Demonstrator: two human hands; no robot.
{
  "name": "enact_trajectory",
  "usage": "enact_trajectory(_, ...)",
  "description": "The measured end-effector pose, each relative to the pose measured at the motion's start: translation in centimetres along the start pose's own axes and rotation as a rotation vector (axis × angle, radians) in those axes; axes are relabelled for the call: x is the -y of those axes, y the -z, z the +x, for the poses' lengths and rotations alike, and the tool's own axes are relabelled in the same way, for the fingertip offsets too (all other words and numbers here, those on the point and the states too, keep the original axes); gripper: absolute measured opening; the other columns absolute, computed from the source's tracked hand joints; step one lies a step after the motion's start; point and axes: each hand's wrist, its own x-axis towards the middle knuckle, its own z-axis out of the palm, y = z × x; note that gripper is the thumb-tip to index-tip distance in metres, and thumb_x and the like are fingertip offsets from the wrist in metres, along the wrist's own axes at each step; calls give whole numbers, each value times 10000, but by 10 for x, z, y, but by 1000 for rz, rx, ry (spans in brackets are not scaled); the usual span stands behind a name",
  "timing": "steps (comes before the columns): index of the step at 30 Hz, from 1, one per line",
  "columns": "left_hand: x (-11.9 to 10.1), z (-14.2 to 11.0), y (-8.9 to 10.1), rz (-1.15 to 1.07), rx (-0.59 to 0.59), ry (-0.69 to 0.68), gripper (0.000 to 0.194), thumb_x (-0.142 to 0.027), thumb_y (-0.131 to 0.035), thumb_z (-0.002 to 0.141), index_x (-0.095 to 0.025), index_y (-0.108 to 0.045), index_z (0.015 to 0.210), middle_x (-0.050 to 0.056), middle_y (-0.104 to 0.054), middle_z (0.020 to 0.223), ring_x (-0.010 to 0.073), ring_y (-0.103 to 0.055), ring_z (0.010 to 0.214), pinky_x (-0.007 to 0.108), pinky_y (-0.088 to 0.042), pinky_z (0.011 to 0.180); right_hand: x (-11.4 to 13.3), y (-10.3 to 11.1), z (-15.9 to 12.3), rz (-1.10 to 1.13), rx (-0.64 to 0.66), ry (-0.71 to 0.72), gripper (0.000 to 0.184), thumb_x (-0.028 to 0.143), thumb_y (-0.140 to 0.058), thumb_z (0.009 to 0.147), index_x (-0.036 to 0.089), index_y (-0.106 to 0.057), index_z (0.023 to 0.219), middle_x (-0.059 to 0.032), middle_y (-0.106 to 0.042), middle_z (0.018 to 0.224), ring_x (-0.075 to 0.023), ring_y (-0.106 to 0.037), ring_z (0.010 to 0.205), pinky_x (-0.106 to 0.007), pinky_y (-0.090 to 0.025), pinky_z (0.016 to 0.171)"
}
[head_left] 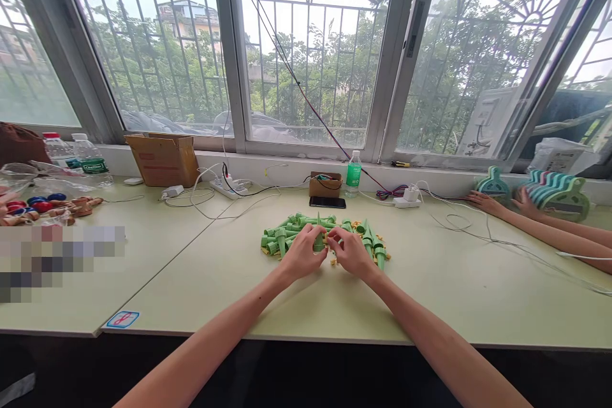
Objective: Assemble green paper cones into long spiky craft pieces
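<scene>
My left hand [304, 252] is closed around a green plastic spike [319, 239], which stands with its pointed end up. Close beside it, my right hand [351, 250] pinches a small yellow piece [326, 239] against the side of the spike. Whether the piece sits in the spike or only touches it is too small to tell. Behind and around both hands spreads a pile of green plastic spikes [281, 241], with small yellow pieces [388, 256] scattered among and under them.
Behind the pile lie a black phone [327, 202], a small cardboard box [325, 185] and a green-labelled bottle [353, 173]. A power strip [229, 188] and cables run along the window side. At right, another person's hands [488, 203] touch green hangers [557, 194]. Red and blue balls [43, 205] lie left.
</scene>
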Motion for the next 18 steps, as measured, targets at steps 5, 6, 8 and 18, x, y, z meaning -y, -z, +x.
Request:
enact_trajectory(5,0,0,1,-4,0,-4,287,-206,-581,791,-202,-579,1077,47,-539,931,181,-580,808,302,-459,701,0,0,-1,-6,-3,3,190,305,-452,921,196,-588,846,-21,-649,719,-139,-546,518,-240,-377,522)
enact_trajectory(6,0,0,1,-4,1,-3,286,-207,-581,791,-203,-579,1077,48,-539,931,183,-581,812,303,-459,702,0,0,-1,-8,-3,2,196,309,-450,922,196,-588,843,-18,-644,706,-138,-541,510,-240,-373,519)
enact_trajectory(8,0,0,1,-3,1,-4,283,-208,-581,792,-204,-579,1075,49,-539,936,186,-583,822,305,-461,707,1,0,-1,-10,-1,0,203,315,-447,924,195,-588,840,-13,-634,687,-136,-534,499,-239,-370,516)
enact_trajectory(18,1,0,-1,-4,1,-6,289,-203,-578,790,-205,-574,1080,55,-540,959,195,-579,852,314,-464,723,0,-1,0,-16,3,-11,225,324,-444,933,191,-585,817,-4,-618,650,-135,-529,491,-239,-372,518)
